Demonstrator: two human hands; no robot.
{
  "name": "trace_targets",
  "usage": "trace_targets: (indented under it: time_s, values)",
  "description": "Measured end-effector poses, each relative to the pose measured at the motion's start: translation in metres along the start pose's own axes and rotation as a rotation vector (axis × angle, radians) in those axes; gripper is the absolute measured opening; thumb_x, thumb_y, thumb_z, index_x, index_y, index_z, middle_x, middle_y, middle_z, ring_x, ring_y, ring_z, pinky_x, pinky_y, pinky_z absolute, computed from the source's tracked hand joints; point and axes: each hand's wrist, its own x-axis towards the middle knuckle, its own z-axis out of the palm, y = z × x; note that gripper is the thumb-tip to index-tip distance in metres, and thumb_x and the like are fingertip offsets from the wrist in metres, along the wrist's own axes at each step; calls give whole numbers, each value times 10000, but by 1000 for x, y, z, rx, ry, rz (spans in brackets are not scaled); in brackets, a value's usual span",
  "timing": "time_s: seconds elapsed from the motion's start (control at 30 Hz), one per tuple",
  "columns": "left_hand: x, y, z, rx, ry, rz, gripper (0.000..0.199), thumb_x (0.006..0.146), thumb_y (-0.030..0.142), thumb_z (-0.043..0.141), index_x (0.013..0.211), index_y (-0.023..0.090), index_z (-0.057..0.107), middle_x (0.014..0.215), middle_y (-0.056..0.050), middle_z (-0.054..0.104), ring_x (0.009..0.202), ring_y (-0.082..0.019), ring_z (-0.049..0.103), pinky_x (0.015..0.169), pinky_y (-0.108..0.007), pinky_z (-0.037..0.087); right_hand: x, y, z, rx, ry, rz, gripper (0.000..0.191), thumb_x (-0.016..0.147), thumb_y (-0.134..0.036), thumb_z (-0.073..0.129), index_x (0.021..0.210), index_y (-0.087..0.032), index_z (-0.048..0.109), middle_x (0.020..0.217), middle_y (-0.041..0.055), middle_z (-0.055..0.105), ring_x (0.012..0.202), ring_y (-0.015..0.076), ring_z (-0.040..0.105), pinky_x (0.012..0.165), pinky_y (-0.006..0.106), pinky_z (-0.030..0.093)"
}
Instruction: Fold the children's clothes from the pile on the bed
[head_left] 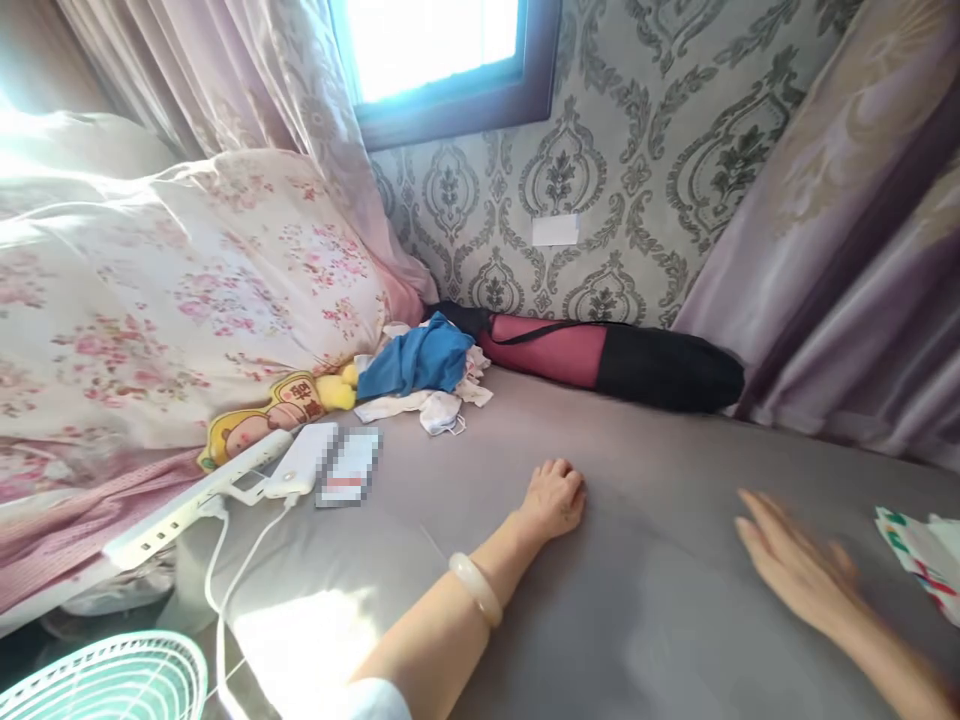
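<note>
Left forearm (431, 640), hand (556, 498) on grey sheet (660, 450) (partly sunlit), faces patterned wallpaper (630, 100).

No text, brand or number can be read with certainty. Red characters, seemingly Chinese, are set on a small yellowish plaque (304, 395) at the upper end of a yellow plush toy (232, 438), on the left; they are tilted and too small to be made out. On a flat rectangular item (351, 468), to the right of the plush toy and nearer the viewer, everything is hidden by pixelation, through which only a reddish band is shown across the lower part. At the far right edge, green and red print is borne by a white item (926, 560), partly cut off; no lettering can be distinguished there.
</note>
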Motion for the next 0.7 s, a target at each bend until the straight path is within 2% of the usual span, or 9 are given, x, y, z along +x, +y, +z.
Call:
trace_targets:
  time_s: [0.03,0.1,0.2,0.27,0.37,0.47,0.6,0.7]
  values:
    - [0,0,0,5,4,-2,317,932,309,409,1182,200,572,1226,-132,549,1113,-269,501,931,-420,448,-5,-22,16,-123,-106,-3,645,815,-563,368,1350,-257,556,1457,210,464,1400,382,343,1126,686,65]
    - [1,0,0,9,1,-3,317,933,306,404,1167,193,586,1217,-134,558,1111,-274,510,927,-423,458,-16,-66,44,-247,-245,-83,640,869,-520,280,1403,-241,497,1503,125,437,1426,320,324,1149,644,130]
    - [4,-6,-5,-42,-43,47,304,913,286,443,1142,184,614,1212,-129,582,1103,-258,538,950,-403,463,-33,-119,72,-316,-344,-196,592,937,-450,220,1447,-247,442,1550,78,371,1449,268,290,1163,593,168]
    - [7,-18,-13,-126,-79,94,297,893,255,473,1130,185,637,1179,-111,627,1071,-227,577,950,-350,470,-40,-141,83,-319,-400,-236,591,960,-458,206,1467,-241,418,1566,76,339,1457,258,268,1166,570,183]
    - [7,-51,-30,-206,-19,56,284,865,211,502,1091,201,673,1095,-76,692,1011,-192,626,905,-280,486,-46,-157,90,-342,-425,-254,601,972,-478,190,1483,-239,398,1567,76,335,1459,255,265,1171,559,180]
    - [3,-97,-54,-186,112,-69,303,863,171,478,1102,180,664,1105,-95,689,1014,-197,628,918,-295,480,-48,-161,92,-389,-408,-248,609,979,-464,161,1478,-220,412,1559,74,351,1456,253,271,1176,549,171]
    - [-7,-162,-98,-122,302,-283,335,877,136,407,1125,118,631,1091,-146,642,1044,-230,588,961,-370,450,-50,-161,95,-416,-366,-262,610,985,-454,158,1481,-200,405,1557,73,356,1456,255,271,1178,539,172]
    - [-12,-202,-137,-66,419,-403,357,892,152,393,1166,80,609,1144,-180,569,1115,-255,530,1014,-408,400,-52,-161,96,-420,-336,-279,602,984,-452,168,1465,-200,430,1545,81,379,1447,261,291,1174,540,178]
